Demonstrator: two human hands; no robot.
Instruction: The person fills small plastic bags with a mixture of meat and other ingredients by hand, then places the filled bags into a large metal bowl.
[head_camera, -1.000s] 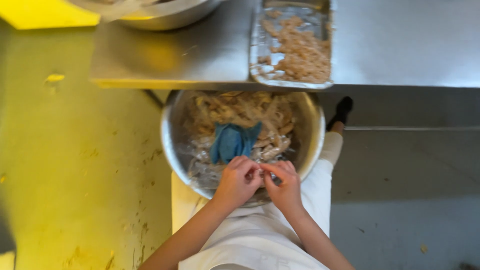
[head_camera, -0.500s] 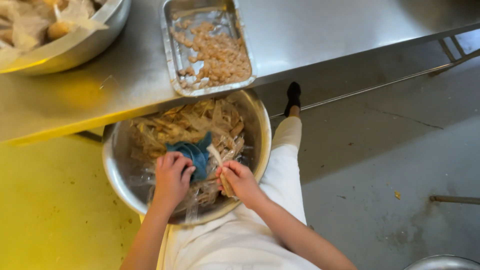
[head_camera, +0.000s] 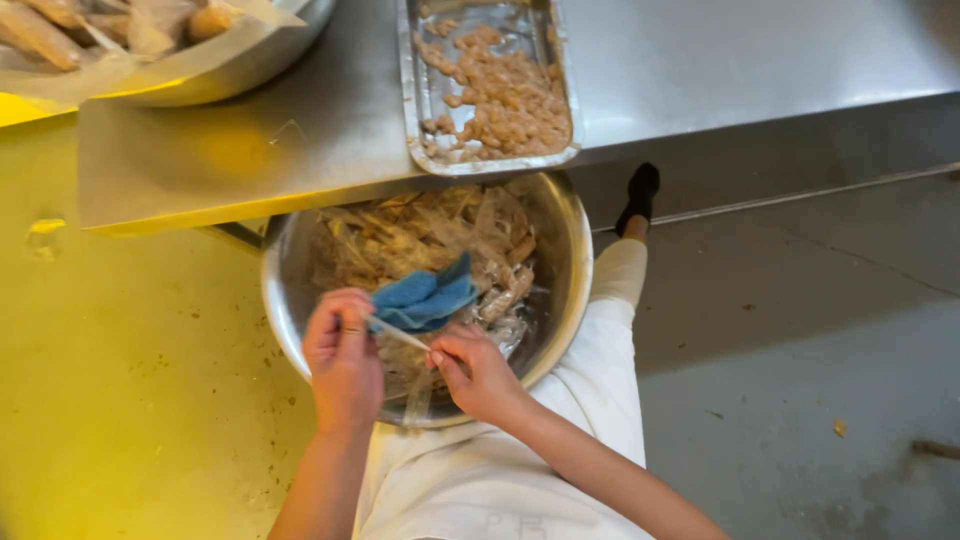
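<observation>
Head view: left hand (head_camera: 343, 360) and right hand (head_camera: 480, 372) together pinch a thin pale stick (head_camera: 398, 333) over the steel bowl (head_camera: 573, 262) on the lap. Tray (head_camera: 425, 100) at the bench (head_camera: 300, 140) edge is well filled; bowl remains heaped with wrappers.

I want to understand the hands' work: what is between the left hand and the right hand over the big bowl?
In the head view, a thin pale stick spans from the left hand to the right hand, with a blue cloth just above, over the metal bowl.
</observation>
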